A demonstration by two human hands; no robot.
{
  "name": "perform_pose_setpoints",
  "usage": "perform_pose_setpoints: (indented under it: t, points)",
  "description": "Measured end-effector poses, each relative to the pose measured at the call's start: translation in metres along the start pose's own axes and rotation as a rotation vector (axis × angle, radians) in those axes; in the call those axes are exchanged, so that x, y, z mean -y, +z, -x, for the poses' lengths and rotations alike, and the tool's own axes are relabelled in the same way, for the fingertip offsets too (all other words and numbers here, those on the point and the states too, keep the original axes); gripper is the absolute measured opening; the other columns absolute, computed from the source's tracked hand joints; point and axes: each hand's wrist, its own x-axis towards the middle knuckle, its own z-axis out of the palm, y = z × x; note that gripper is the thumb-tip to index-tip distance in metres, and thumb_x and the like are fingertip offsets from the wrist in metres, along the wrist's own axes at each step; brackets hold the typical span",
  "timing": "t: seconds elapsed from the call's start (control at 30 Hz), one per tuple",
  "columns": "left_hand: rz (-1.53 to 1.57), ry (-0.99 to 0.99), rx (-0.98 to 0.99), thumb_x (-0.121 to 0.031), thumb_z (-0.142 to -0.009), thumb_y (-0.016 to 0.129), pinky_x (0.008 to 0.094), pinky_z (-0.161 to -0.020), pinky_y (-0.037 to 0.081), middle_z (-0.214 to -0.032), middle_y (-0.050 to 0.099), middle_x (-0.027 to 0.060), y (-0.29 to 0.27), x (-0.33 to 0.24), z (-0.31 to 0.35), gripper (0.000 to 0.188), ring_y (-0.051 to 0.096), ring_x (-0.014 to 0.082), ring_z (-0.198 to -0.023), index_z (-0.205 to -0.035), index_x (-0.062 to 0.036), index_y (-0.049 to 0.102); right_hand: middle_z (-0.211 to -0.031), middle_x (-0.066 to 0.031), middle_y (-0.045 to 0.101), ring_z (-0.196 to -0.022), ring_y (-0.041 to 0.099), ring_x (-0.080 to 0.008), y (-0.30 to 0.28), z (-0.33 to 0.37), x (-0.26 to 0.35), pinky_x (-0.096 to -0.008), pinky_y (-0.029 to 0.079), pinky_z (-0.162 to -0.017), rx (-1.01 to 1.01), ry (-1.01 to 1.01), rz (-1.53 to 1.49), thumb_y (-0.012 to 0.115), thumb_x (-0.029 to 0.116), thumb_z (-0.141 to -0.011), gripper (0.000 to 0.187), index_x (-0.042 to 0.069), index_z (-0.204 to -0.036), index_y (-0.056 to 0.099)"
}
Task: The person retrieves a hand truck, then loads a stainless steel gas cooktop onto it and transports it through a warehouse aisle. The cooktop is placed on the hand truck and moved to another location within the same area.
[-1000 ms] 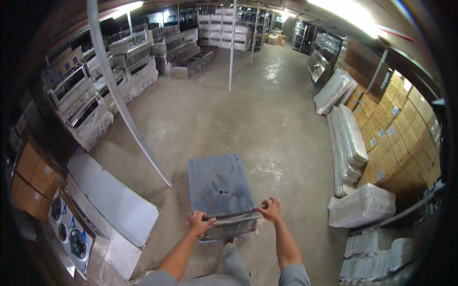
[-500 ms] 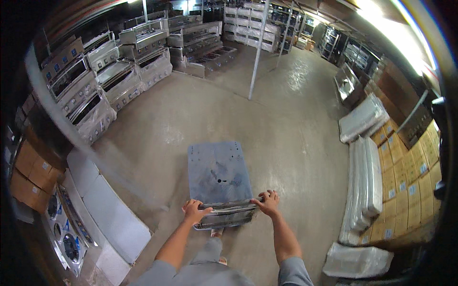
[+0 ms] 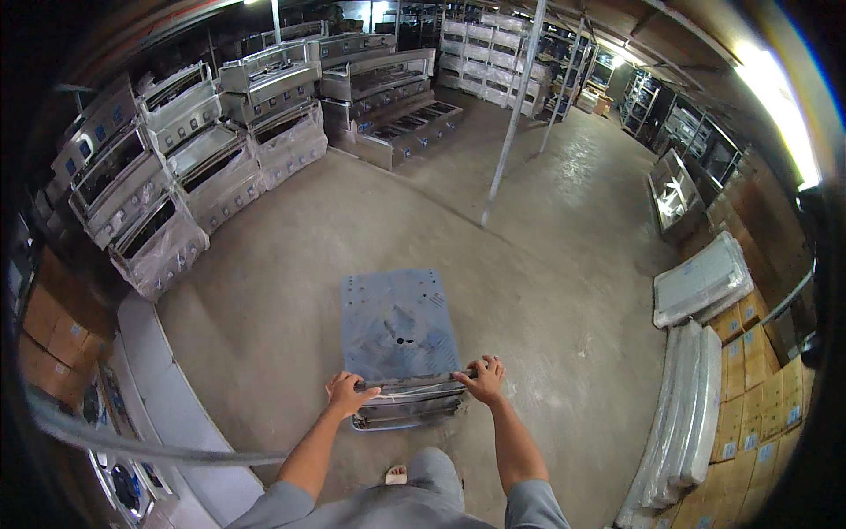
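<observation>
Platform cart (image 3: 366,304) with a blue-grey deck stands on the concrete floor (image 3: 564,423) at near centre, its handle bar (image 3: 416,383) across the near end. Left hand (image 3: 351,395) and right hand (image 3: 483,381) grip the left and right ends of the bar respectively, each partly closed with the thumb toward the middle. Stacked steel cooking units (image 3: 291,145) occupy the far left; plastic-wrapped panels (image 3: 698,401) stand on the right beside stacked cartons (image 3: 742,397).
</observation>
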Motion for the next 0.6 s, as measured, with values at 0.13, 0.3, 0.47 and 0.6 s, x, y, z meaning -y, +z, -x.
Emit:
perform_pose_setpoints:
  t: [0.13,0.3,0.47,0.6]
  points:
    - [0.013,-0.036,-0.001,-0.073,-0.073,0.074,0.0511,-0.111,0.03,-0.123,0.059,0.0115,-0.01,-0.014,-0.099,0.076,0.046,0.0328,-0.129,-0.113,-0.0086,0.072,-0.15,-0.0212,0.041,-0.148,0.021,-0.0424,-0.006,-0.114,0.013,-0.0575,0.014,-0.119,-0.027,-0.041,-0.011,0.071,0.073,-0.078,0.068,0.016,-0.114,0.071]
    - [0.029,-0.096,-0.002,-0.074,-0.073,0.074,0.0525,-0.11,0.03,-0.124,0.059,0.0116,-0.021,-0.049,-0.214,0.075,0.047,0.0324,-0.128,-0.112,-0.0095,0.072,-0.149,-0.0212,0.042,-0.148,0.021,-0.0431,-0.017,-0.249,0.021,-0.0575,0.014,-0.119,-0.029,-0.096,0.017,0.071,0.073,-0.077,0.068,0.016,-0.113,0.071]
    - [0.032,-0.136,-0.055,-0.071,-0.072,0.076,0.0523,-0.108,0.032,-0.122,0.061,0.0124,-0.034,-0.074,-0.317,0.072,0.05,0.0332,-0.125,-0.108,-0.0084,0.073,-0.15,-0.0212,0.043,-0.148,0.022,-0.0431,-0.028,-0.383,0.035,-0.0573,0.015,-0.119,0.009,-0.142,0.041,0.07,0.074,-0.077,0.069,0.015,-0.113,0.071]
    - [0.067,-0.145,-0.098,-0.069,-0.072,0.077,0.0518,-0.107,0.034,-0.122,0.061,0.0125,-0.038,-0.089,-0.4,0.07,0.051,0.0337,-0.124,-0.107,-0.0079,0.074,-0.15,-0.021,0.043,-0.147,0.023,-0.0427,-0.037,-0.483,0.041,-0.0572,0.015,-0.119,0.033,-0.18,0.062,0.071,0.072,-0.078,0.068,0.014,-0.112,0.07]
